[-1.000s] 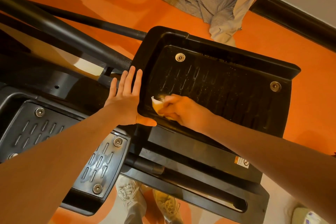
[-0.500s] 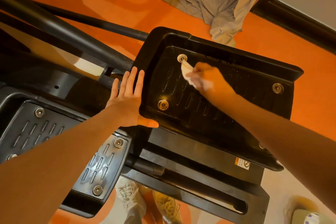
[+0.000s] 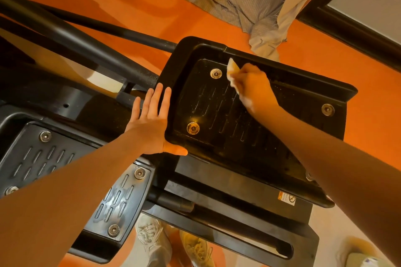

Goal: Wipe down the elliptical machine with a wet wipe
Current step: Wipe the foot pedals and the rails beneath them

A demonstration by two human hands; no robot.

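Elliptical machine (image 3: pixel 91 102) filling most of the head view, black frame over an orange floor (image 3: pixel 134 0); right foot pedal (image 3: pixel 238 119) tilted up in the middle, left foot pedal (image 3: pixel 52 158) lower at the left. Left hand (image 3: pixel 152 121) laid flat with fingers straight against the outer rim of the right foot pedal, thumb hooked under its near edge, steadying it; right hand (image 3: pixel 251 89) at the far corner of the tread, grip curled tight round the wet wipe (image 3: pixel 233 71), which sits just beside the far bolt (image 3: pixel 216 73). For a good pass: keep the left palm braced so the pedal cannot swing; press the wipe flat and drag along the grooves, not across; work into the raised lip and round each bolt head; refold to a clean face once soiled. Compared with half a second back: wipe shifted from over the far bolt to the corner beyond it, bolt now uncovered; a second back, wipe down by the near bolt (image 3: pixel 193 128); left hand unchanged throughout.
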